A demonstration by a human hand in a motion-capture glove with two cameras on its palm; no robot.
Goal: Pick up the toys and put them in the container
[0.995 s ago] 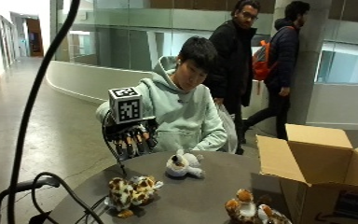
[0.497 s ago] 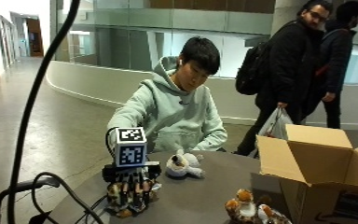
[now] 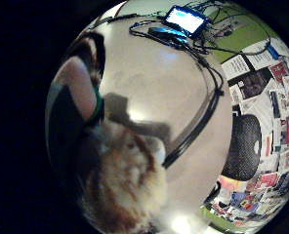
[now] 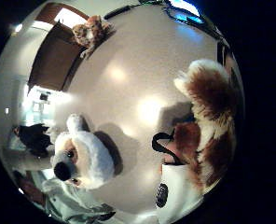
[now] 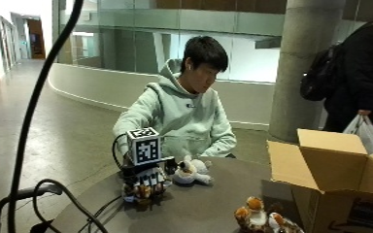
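The gloved right hand is down on the round table, fingers curled over a brown-and-white spotted plush toy at the near left side of the tabletop. From the thumb-side palm view, that toy fills the space right against the palm, its fur pressed up close, and the little-finger view shows the same fur bunched beside the hand's fingers. Just beside the hand sits a white plush dog, lying on the table by the person's chest, untouched; the thumb-side view shows its dark nose and white head. A third toy, orange and white, rests near the front edge, close to the open cardboard box standing at the right. The bare left hand is hidden behind the table's things.
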